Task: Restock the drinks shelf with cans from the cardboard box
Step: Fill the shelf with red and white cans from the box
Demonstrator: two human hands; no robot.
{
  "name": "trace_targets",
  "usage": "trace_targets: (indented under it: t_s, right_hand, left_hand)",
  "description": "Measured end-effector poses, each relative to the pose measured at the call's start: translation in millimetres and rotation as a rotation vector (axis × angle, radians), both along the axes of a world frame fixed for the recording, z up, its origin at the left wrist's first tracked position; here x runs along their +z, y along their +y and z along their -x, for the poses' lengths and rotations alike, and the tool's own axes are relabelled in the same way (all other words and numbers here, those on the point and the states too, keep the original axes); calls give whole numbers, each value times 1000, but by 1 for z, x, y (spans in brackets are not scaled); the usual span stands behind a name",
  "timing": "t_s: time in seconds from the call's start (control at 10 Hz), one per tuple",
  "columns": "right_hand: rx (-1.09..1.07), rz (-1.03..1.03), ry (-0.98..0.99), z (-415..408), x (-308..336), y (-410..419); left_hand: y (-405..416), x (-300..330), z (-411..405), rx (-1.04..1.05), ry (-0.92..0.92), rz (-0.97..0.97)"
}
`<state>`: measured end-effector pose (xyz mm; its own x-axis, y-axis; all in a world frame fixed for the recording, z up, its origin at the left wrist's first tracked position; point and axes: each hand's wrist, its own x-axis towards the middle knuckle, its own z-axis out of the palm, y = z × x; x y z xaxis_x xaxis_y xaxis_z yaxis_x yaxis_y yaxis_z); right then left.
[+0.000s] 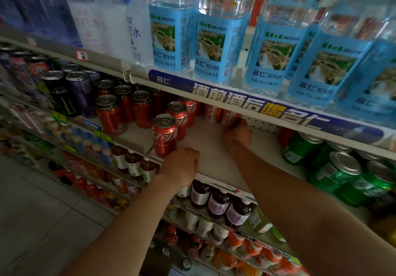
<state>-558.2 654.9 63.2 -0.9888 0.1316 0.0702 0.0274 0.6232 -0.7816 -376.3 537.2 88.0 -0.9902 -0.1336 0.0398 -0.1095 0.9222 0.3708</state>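
My right hand (237,135) reaches deep into the white drinks shelf (214,153) and grips an orange and white can (230,117) at the back, next to a matching can (212,111). My left hand (182,165) sits at the shelf's front edge with its fingers curled. Its knuckles are against the base of the front red cola can (165,134) and hold nothing that I can see. More red cola cans (180,117) stand in a row behind that one. The cardboard box is out of view.
Green cans (334,168) fill the shelf's right side; dark red cans (109,114) and black and purple tall cans (70,93) fill the left. Water bottles (218,46) stand on the shelf above. Bottled drinks (218,200) line the lower shelves. Tiled floor lies lower left.
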Motion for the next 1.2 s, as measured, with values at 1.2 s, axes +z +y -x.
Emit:
trace_targets:
  t_s: [1.2]
  right_hand:
    - [1407,-808,-636,-355,-465,-95]
  left_hand:
    - [-29,-443,-355,952,-508,-658]
